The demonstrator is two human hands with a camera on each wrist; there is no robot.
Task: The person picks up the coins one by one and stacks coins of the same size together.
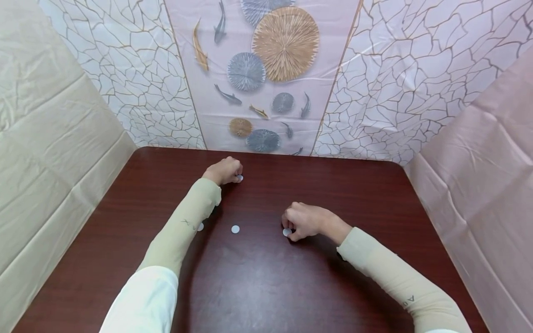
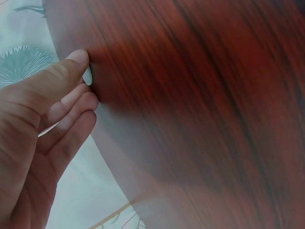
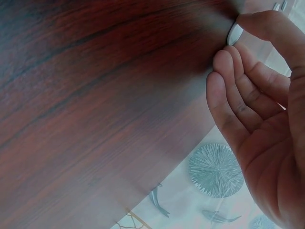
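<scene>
Near the far edge of the table, my left hand [image 1: 225,170] pinches a small white disc [image 1: 239,178] between thumb and fingers. The left wrist view shows that disc [image 2: 87,76] nearly edge-on by the thumb tip. My right hand [image 1: 306,221], right of the table's middle, pinches a second white disc [image 1: 287,232] low at the tabletop. In the right wrist view this disc [image 3: 234,34] sits between thumb and fingertips, the other fingers curled beside it. A third white disc [image 1: 235,229] lies flat between the two arms. Another disc [image 1: 201,227] is partly hidden by the left forearm.
The dark red-brown wooden table [image 1: 266,286] has rounded far corners. A patterned cloth [image 1: 258,101] with fish and round motifs hangs behind it. Plain pale cloths hang at the left [image 1: 50,175] and right [image 1: 479,152] sides.
</scene>
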